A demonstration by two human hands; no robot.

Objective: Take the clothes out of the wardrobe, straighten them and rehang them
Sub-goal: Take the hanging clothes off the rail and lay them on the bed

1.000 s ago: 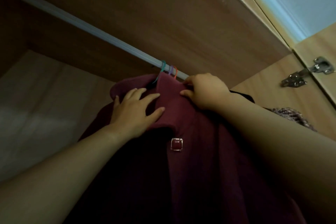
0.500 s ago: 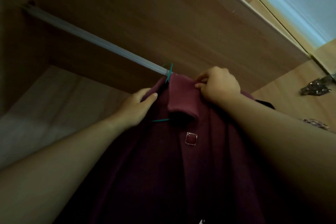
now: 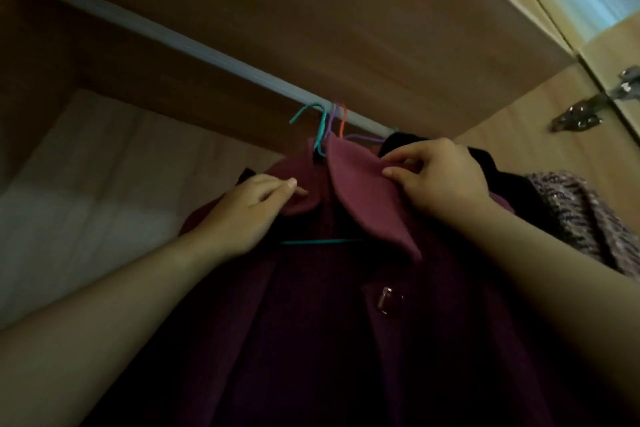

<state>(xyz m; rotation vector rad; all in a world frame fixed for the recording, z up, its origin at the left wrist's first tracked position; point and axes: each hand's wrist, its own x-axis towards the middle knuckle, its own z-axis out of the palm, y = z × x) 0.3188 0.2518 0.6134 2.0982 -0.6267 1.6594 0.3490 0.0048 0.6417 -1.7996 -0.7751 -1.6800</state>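
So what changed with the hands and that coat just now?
The left hand, flat on the collar before, slid to its left flap and now pinches the edge. The right hand kept pinching the right flap. The coat stays on its teal hanger.

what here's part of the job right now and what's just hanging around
In use: maroon coat, teal hanger, rail, left hand and right hand, both pinching the coat collar.
Just there: purple hanger, orange hanger, black garment, tweed garment, door hinge.

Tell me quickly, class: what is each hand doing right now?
The left hand pinches the collar of the coat.
The right hand pinches the same collar, on its other side.
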